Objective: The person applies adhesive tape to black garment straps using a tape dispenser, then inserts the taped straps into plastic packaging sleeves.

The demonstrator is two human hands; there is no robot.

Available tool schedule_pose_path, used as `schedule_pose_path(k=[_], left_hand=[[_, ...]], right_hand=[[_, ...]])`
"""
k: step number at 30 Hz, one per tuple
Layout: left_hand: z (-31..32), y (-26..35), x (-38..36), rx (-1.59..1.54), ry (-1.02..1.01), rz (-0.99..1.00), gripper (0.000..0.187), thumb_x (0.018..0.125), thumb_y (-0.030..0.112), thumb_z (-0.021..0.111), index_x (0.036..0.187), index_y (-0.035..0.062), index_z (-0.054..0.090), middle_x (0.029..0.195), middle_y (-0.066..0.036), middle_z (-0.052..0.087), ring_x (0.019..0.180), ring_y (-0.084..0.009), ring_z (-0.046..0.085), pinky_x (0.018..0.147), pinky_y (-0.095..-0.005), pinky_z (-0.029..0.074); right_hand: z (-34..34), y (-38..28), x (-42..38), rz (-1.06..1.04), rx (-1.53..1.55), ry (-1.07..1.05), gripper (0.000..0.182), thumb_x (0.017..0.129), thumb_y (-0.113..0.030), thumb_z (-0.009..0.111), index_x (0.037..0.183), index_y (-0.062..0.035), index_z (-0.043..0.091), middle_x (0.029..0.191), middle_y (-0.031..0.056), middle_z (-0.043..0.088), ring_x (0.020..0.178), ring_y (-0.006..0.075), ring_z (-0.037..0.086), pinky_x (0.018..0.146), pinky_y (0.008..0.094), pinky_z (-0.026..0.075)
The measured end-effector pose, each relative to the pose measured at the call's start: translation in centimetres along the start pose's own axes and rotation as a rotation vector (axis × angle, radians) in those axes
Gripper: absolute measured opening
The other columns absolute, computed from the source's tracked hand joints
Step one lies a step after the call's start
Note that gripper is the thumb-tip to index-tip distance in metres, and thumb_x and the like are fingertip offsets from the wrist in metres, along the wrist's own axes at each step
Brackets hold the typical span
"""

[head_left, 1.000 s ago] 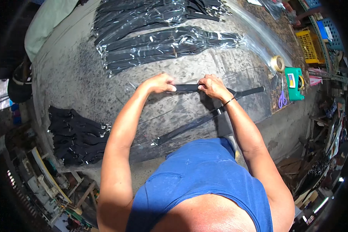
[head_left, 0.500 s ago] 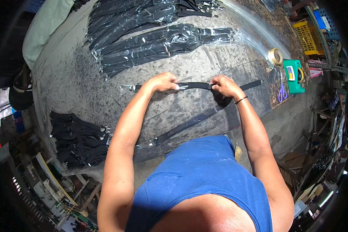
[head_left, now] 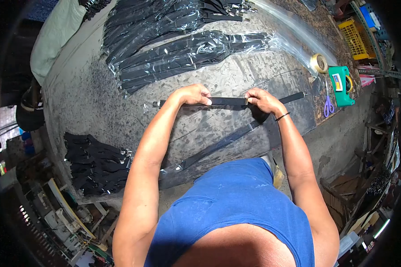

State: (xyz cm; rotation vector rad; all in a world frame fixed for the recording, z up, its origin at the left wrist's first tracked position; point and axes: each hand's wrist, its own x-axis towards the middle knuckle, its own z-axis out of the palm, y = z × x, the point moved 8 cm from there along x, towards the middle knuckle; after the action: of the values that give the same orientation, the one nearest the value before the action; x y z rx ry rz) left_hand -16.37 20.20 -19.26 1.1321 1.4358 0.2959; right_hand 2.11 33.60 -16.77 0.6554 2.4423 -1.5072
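A black elastic suspender strap [head_left: 228,101] runs sideways across the work table [head_left: 120,115], stretched flat between my hands. My left hand [head_left: 193,95] pinches it toward its left part, thumb on top. My right hand [head_left: 261,100] grips it by a small metal buckle [head_left: 247,102]. Metal clips show at the outer ends, and the strap continues to the right past my right wrist. Closer to my body lies another black strap in a clear plastic sleeve [head_left: 218,144], slanting up to the right; its upper end passes beneath my right hand's shadow.
Plastic-wrapped black straps [head_left: 165,58] cover the far side. A heap of unwrapped straps [head_left: 96,164] lies at near left. On the right are a tape roll [head_left: 319,63], purple-handled scissors [head_left: 328,107], a green tape dispenser [head_left: 341,86] and clear plastic sleeves [head_left: 294,38].
The strap between my hands has turned flatter and straighter, and my left thumb has shifted slightly along it. The clip at the near strap's lower end no longer shows. The view has shifted slightly.
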Motion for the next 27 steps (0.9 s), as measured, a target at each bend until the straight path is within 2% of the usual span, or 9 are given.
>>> schedule_pose_path(k=[2,8,11,13,18,20,22,24,27], left_hand=[[-0.1,0.3,0.0,0.015,0.001,0.001,0.025,0.082,0.026,0.073,0.095,0.0055,0.07,0.079,-0.001,0.067,0.075,-0.0132,0.058,0.07,-0.0317,0.046],[1.2,1.4,2.2,0.033,-0.021,0.043,0.022,0.082,0.025,0.073,0.093,0.006,0.071,0.078,-0.001,0.067,0.073,-0.0123,0.058,0.068,-0.0308,0.045],[1.9,1.9,3.0,0.029,-0.079,0.024,0.024,0.08,0.027,0.072,0.092,0.0062,0.07,0.078,-0.005,0.068,0.072,-0.0158,0.06,0.066,-0.0346,0.046],[1.7,2.3,3.1,0.017,-0.038,0.01,0.018,0.083,0.023,0.071,0.088,0.0052,0.071,0.071,0.0,0.065,0.067,-0.0107,0.057,0.063,-0.0298,0.045],[1.5,2.5,3.0,-0.013,0.025,0.055,0.018,0.083,0.021,0.07,0.085,0.0033,0.07,0.066,-0.001,0.064,0.062,-0.0117,0.058,0.059,-0.0296,0.045],[2.2,2.6,3.7,-0.023,-0.019,0.013,0.018,0.083,0.021,0.07,0.085,0.0029,0.07,0.067,-0.002,0.065,0.061,-0.0118,0.06,0.059,-0.0293,0.046],[2.5,4.5,4.0,0.083,0.002,0.046,0.018,0.083,0.021,0.07,0.084,0.0035,0.07,0.069,-0.002,0.067,0.063,-0.0113,0.062,0.059,-0.0292,0.047],[3.1,5.5,4.7,-0.002,0.004,0.085,0.018,0.084,0.022,0.07,0.083,0.0036,0.069,0.069,-0.002,0.067,0.063,-0.0113,0.062,0.059,-0.0297,0.047],[4.0,6.4,5.9,-0.03,-0.019,0.114,0.019,0.083,0.023,0.07,0.081,0.0039,0.069,0.068,-0.002,0.066,0.061,-0.0113,0.061,0.059,-0.0299,0.047]], right_hand=[[0.0,-0.1,-0.1,0.02,-0.033,-0.026,0.014,0.086,-0.015,0.059,0.094,-0.0044,0.06,0.091,0.0119,0.061,0.089,0.0272,0.059,0.078,0.0368,0.046],[0.3,-0.1,0.2,0.077,-0.102,-0.032,0.014,0.087,-0.018,0.058,0.092,-0.0055,0.059,0.091,0.0126,0.06,0.088,0.0286,0.059,0.077,0.0381,0.045],[0.2,0.1,0.2,0.064,-0.123,-0.022,0.014,0.087,-0.019,0.058,0.092,-0.0062,0.059,0.091,0.0126,0.06,0.089,0.0302,0.059,0.078,0.0388,0.045],[0.2,0.4,0.3,0.073,-0.13,-0.027,0.015,0.086,-0.02,0.058,0.093,-0.0062,0.059,0.092,0.0129,0.061,0.09,0.0311,0.059,0.078,0.0394,0.045],[0.6,0.4,0.7,0.041,-0.126,-0.012,0.017,0.086,-0.02,0.058,0.096,-0.0063,0.061,0.094,0.0138,0.061,0.093,0.0326,0.059,0.08,0.0407,0.045],[0.4,0.1,0.6,0.074,-0.147,0.01,0.014,0.086,-0.012,0.058,0.094,-0.0008,0.06,0.082,0.0115,0.057,0.08,0.0262,0.056,0.073,0.0361,0.044],[0.3,-0.2,0.6,0.094,-0.142,0.006,0.016,0.085,-0.013,0.059,0.096,-0.0014,0.061,0.085,0.0123,0.06,0.084,0.0276,0.058,0.075,0.0366,0.045],[0.3,-0.7,0.5,0.041,-0.17,0.027,0.017,0.085,-0.014,0.058,0.096,-0.0018,0.061,0.089,0.0136,0.062,0.088,0.03,0.06,0.078,0.0379,0.046],[0.4,-1.2,0.3,0.073,-0.205,0.018,0.019,0.085,-0.017,0.058,0.097,-0.002,0.062,0.093,0.0151,0.063,0.092,0.0323,0.06,0.08,0.0397,0.047]])
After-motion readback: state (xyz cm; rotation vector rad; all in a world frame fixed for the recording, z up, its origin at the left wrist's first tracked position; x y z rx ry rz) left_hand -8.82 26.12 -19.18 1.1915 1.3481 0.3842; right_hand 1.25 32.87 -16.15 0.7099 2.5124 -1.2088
